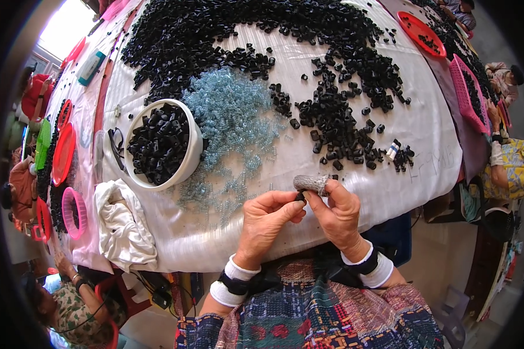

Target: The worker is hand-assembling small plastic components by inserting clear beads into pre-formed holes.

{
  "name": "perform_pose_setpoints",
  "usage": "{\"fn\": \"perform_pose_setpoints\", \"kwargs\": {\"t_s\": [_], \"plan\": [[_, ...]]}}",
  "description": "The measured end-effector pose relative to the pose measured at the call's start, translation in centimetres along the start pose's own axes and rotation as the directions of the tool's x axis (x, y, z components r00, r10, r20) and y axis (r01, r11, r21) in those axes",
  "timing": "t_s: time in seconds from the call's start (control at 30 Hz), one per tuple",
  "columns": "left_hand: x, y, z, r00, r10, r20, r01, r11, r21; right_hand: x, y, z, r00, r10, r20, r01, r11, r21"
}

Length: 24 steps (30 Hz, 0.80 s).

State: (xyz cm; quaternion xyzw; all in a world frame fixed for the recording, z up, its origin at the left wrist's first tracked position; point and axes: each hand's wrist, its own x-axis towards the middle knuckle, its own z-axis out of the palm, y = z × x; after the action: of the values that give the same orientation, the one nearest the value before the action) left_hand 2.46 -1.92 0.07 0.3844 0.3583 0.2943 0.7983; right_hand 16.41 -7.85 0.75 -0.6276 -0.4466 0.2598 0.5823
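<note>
In front of me at the table's near edge, my left hand [272, 224] pinches a small black plastic piece [300, 196] between thumb and fingertips. My right hand [339, 218] meets it from the other side, thumb against the same piece; its index finger wears a grey knitted finger sleeve [312, 184]. The fingers hide most of the piece. Beyond my left hand spreads a heap of small bluish metal springs [233, 116]. Loose black plastic pieces [343, 125] lie beyond my right hand, and a bigger mound of black pieces [186, 35] covers the far side.
A white tub [195, 142] full of black pieces stands left of the springs, with glasses [116, 148] and a white cloth [122, 224] beside it. A small white-and-blue tube [393, 150] lies to the right. Other people work at tables on both sides, near red trays [64, 154] and a pink basket [467, 96].
</note>
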Motion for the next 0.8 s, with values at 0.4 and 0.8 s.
{"fn": "perform_pose_setpoints", "kwargs": {"t_s": [0.4, 0.8], "plan": [[0.41, 0.18, 0.16, 1.000, -0.002, -0.001, 0.002, 1.000, 0.013, 0.50, 0.86, 0.10, 0.999, -0.036, 0.002, 0.035, 0.993, 0.112], [0.46, -0.12, 0.18, 1.000, -0.009, -0.028, 0.010, 0.999, 0.031, 0.57, 0.69, -0.43, 0.994, -0.086, 0.060, 0.089, 0.994, -0.060]]}}
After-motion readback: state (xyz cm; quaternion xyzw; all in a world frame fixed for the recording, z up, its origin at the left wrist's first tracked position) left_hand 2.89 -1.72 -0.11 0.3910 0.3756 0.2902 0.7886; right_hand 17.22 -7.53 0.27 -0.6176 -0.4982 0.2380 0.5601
